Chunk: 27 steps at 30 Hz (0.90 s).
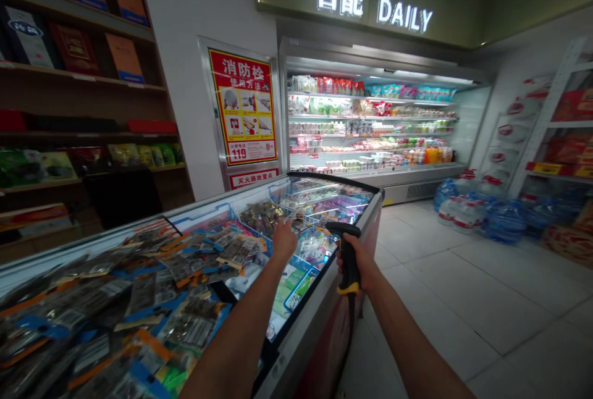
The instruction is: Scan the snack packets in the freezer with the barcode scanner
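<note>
My right hand (pixel 360 261) is wrapped around the grip of a black barcode scanner (pixel 348 257) with yellow trim. Its cable (pixel 351 325) hangs down beside the chest freezer (pixel 372 217), and its head points left over the freezer's edge. Over the freezer's glass top, my left hand (pixel 284 239) reaches forward with its fingers stretched out, and I see nothing held in it. Just beyond those fingers is a pile of small dark packets (pixel 262 215). Many flat snack packets (pixel 180 263) with blue and orange edges lie heaped on the near left part of the freezer.
Shelves of boxes and bags (pixel 78 78) stand on the left. Behind the freezer are a red fire hydrant sign (pixel 243 109) and a lit refrigerated display (pixel 370 127). Large water bottles (pixel 504 220) stand on the tiled floor (pixel 440 281) at right, near a white rack (pixel 540 121).
</note>
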Tool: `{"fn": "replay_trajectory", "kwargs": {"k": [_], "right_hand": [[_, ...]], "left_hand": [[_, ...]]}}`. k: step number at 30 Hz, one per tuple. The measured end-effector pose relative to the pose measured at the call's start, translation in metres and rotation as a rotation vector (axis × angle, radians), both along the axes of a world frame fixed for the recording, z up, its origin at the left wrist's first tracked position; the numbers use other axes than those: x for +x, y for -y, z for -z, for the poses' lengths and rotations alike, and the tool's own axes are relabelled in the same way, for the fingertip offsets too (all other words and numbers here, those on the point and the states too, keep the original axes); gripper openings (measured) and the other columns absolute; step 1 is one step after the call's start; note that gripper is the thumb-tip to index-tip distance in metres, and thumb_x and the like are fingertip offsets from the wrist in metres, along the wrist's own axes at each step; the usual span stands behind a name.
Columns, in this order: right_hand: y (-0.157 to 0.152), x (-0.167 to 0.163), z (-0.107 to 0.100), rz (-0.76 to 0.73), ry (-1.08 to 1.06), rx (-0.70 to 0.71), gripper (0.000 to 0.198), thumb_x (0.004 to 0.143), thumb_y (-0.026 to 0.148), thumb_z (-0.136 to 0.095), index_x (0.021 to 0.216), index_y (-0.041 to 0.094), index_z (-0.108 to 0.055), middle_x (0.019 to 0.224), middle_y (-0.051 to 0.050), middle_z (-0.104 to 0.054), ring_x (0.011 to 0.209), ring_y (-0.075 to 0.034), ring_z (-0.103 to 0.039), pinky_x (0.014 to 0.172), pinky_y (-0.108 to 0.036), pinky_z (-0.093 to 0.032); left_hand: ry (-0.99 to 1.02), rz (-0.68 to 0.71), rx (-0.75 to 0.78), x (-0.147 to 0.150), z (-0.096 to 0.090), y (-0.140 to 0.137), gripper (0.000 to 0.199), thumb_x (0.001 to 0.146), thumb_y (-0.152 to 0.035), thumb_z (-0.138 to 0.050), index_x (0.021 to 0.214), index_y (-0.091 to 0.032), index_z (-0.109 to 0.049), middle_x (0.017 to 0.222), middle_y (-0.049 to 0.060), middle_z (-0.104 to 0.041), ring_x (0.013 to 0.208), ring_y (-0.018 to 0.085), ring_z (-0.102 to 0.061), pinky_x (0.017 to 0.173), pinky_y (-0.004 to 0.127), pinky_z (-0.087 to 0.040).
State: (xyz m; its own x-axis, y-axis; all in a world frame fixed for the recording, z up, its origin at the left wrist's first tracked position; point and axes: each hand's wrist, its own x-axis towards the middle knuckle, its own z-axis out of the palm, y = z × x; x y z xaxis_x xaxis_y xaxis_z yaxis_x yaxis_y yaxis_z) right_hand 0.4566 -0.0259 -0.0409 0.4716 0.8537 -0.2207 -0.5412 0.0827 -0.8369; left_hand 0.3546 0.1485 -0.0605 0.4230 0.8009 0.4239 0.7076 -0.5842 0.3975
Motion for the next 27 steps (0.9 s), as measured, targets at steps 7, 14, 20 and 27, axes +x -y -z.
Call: {"fn": "replay_trajectory", "kwargs": {"k": [7, 14, 20, 27], "right_hand": [[0.008, 0.013, 0.006, 0.011, -0.02, -0.02, 0.027, 0.073, 0.042, -0.052, 0.077, 0.015, -0.051, 0.048, 0.003, -0.051, 0.036, -0.009, -0.047, 0.035, -0.02, -0.037], [0.006, 0.003, 0.0, -0.037, -0.022, 0.006, 0.025, 0.074, 0.041, -0.05, 0.076, 0.016, -0.051, 0.048, 0.003, -0.052, 0.037, -0.009, -0.047, 0.035, -0.02, -0.038], [0.005, -0.013, -0.006, -0.067, -0.039, 0.005, 0.023, 0.076, 0.04, -0.048, 0.077, 0.016, -0.05, 0.048, 0.003, -0.052, 0.036, -0.009, -0.046, 0.035, -0.02, -0.037], [0.011, -0.022, -0.01, -0.078, -0.006, -0.011, 0.025, 0.075, 0.04, -0.049, 0.079, 0.016, -0.051, 0.049, 0.003, -0.052, 0.037, -0.008, -0.046, 0.035, -0.02, -0.037]], "left_hand": [[-0.314, 0.209, -0.174, 0.042, 0.024, 0.001, 0.05, 0.082, -0.035, -0.035, 0.13, -0.02, -0.032, 0.141, 0.009, -0.026, 0.13, 0.028, -0.017, 0.099, 0.056, -0.013], [-0.291, 0.162, 0.012, 0.004, 0.02, 0.014, 0.034, 0.082, -0.034, -0.036, 0.106, -0.021, -0.056, 0.115, 0.012, -0.057, 0.113, 0.027, -0.043, 0.099, 0.055, -0.009], [-0.283, -0.087, 0.084, -0.032, 0.002, 0.023, 0.032, 0.08, -0.028, -0.035, 0.084, -0.013, -0.062, 0.085, 0.017, -0.064, 0.094, 0.03, -0.054, 0.086, 0.047, -0.03], [-0.127, -0.115, -0.102, -0.032, 0.01, 0.019, 0.055, 0.06, -0.036, -0.063, 0.106, -0.009, -0.052, 0.108, 0.021, -0.054, 0.104, 0.033, -0.049, 0.083, 0.04, -0.037]]}}
